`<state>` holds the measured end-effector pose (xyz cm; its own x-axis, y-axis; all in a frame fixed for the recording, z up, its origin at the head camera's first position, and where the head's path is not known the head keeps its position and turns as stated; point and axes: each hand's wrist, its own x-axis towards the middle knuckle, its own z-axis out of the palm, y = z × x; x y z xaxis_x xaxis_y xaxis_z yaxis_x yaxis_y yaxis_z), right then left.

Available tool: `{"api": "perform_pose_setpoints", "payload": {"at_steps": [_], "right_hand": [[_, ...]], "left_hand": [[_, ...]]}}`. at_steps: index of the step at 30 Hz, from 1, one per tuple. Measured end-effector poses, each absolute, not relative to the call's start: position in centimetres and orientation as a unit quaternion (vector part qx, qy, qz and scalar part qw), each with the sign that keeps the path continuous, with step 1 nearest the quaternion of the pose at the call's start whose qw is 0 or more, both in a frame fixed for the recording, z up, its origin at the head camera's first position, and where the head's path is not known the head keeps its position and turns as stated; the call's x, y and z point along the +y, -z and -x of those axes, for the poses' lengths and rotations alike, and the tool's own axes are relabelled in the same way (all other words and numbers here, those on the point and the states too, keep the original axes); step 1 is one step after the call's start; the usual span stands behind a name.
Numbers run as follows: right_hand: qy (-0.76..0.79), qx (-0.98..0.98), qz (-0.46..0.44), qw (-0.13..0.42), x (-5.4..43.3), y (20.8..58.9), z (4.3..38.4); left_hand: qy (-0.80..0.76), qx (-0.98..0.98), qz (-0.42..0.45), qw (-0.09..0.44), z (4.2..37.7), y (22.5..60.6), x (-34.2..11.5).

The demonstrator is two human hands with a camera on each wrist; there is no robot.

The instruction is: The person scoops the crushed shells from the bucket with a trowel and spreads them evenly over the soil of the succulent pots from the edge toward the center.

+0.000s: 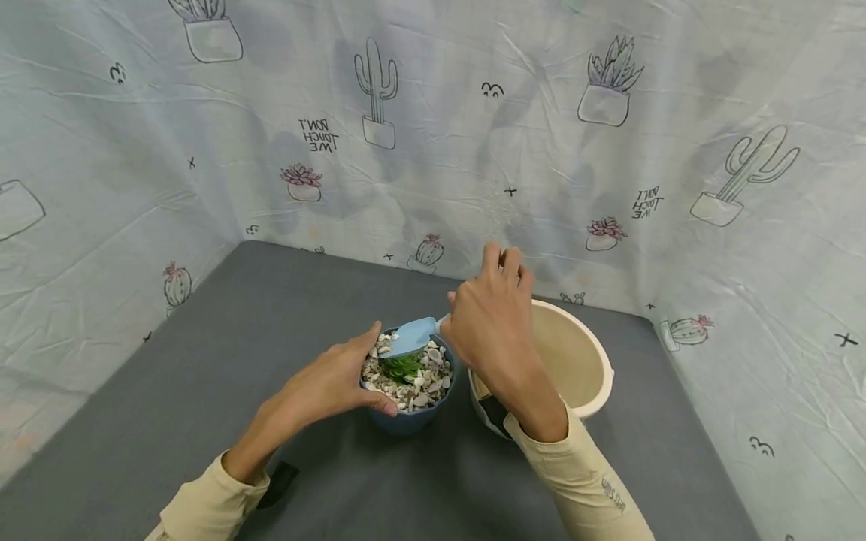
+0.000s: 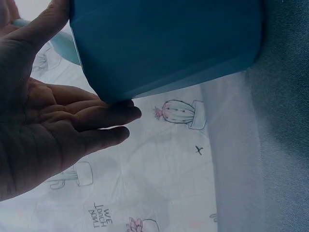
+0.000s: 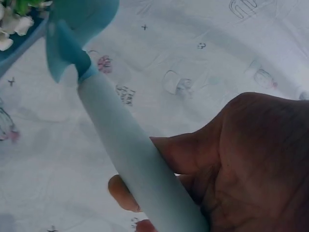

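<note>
A blue flower pot [image 1: 404, 423] holds a small green plant [image 1: 402, 367] ringed by pale pebbles [image 1: 424, 391]. My left hand [image 1: 331, 378] holds the pot's left side, with the thumb on the near rim and the fingers around the far side. In the left wrist view the fingers [image 2: 104, 116] lie along the pot wall. My right hand [image 1: 494, 319] grips the pale handle [image 3: 130, 145] of a light blue scoop [image 1: 410, 337]. The scoop's blade tilts over the pot's far rim, above the plant and pebbles.
A larger cream-rimmed container [image 1: 571, 353] stands just right of the pot, partly behind my right forearm. A dark object [image 1: 277, 485] lies by my left cuff. The grey table [image 1: 203, 361] meets hanging cloth [image 1: 446, 98] printed with cacti at the back and sides.
</note>
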<state>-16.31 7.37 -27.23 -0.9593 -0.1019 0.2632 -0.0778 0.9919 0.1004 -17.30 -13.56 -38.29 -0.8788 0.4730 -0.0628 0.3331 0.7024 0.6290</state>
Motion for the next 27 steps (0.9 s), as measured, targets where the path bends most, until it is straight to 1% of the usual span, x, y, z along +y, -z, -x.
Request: {"api": "perform_pose_setpoints", "payload": {"at_steps": [4,8,12,14,17,19,20,22,27], "right_hand": [[0.063,-0.989,-0.038,0.127,7.3,26.3,16.3],[0.041,-0.991,-0.016,0.127,8.5,26.2,16.0],[-0.009,-0.984,0.012,0.177,11.9,26.1,14.3],[-0.04,-0.976,0.034,0.213,14.3,25.9,12.9],[-0.066,-0.955,0.056,0.283,17.9,26.1,11.1],[-0.064,-0.947,0.06,0.31,19.8,26.6,10.8],[-0.058,-0.946,0.055,0.313,20.6,27.1,10.9],[-0.049,-0.951,0.037,0.301,21.7,28.4,11.6],[-0.038,-0.983,-0.007,0.178,22.4,32.6,14.0]], "left_hand": [[-0.316,0.917,-0.217,0.113,17.4,38.3,-13.6],[-0.319,0.915,-0.22,0.114,17.3,38.5,-13.5],[-0.32,0.912,-0.229,0.115,17.4,38.7,-13.3],[-0.319,0.911,-0.231,0.118,17.5,38.7,-13.2],[-0.319,0.91,-0.234,0.122,17.6,38.6,-13.5],[-0.316,0.912,-0.231,0.123,17.7,38.4,-13.7],[-0.314,0.913,-0.23,0.122,17.8,38.3,-13.9],[-0.308,0.916,-0.225,0.121,17.8,38.2,-14.1],[-0.307,0.919,-0.216,0.123,17.6,38.3,-14.4]]}}
